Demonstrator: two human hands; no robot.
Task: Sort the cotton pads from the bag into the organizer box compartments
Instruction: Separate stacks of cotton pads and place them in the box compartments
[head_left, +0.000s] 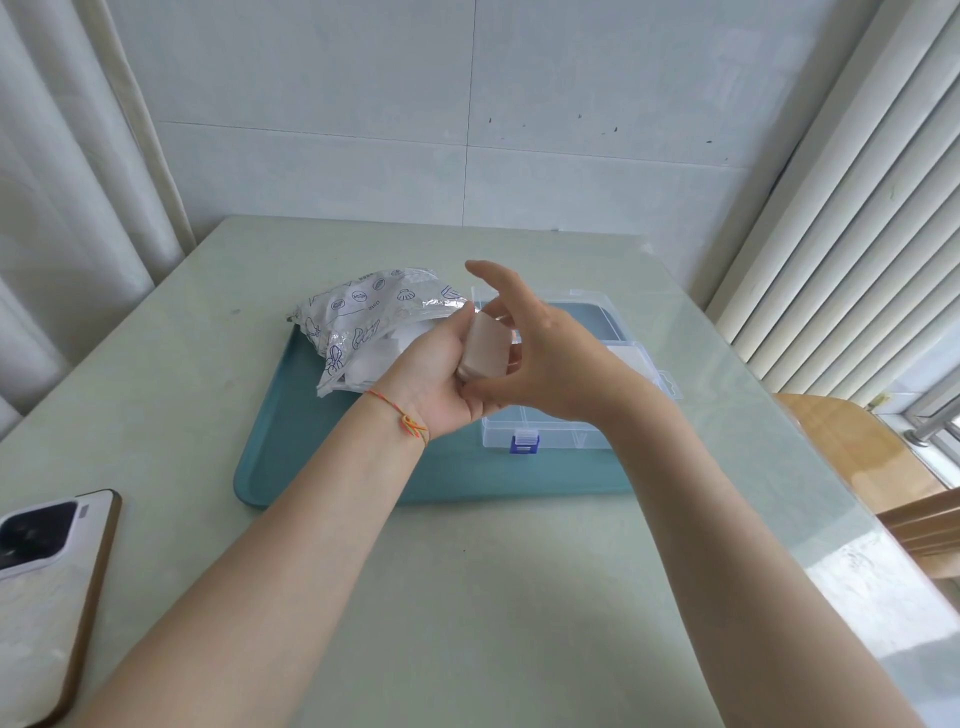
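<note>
Left hand (441, 374) raised above the teal tray (270, 457), fingers curled round a small stack of cotton pads (485, 351), held upright between palm and fingertips. Right hand (545, 358) close against the stack from the other side, thumb tip touching its lower edge, index finger stretched up and away, remaining fingers loosely bent behind the pads; cannot tell whether these actually pinch the stack or merely rest against it. Thin multicoloured string bracelet (408, 418) around the left wrist.

Behind the left hand, lying on the far left part of the tray: crumpled silver foil bag (363, 317) with blue printed drawings, mouth open toward the hands, more white pads showing inside. On the right part of the tray, largely hidden by the right hand and forearm: clear plastic organizer box (550, 434) with lid (587, 301) swung back, blue latch (524, 443) on the near wall, dividers visible through that wall, something white in a far compartment.

Tray flat on a pale green worktop (467, 597). Near the left edge of that worktop, a phone (47, 587) lying camera side up.
</note>
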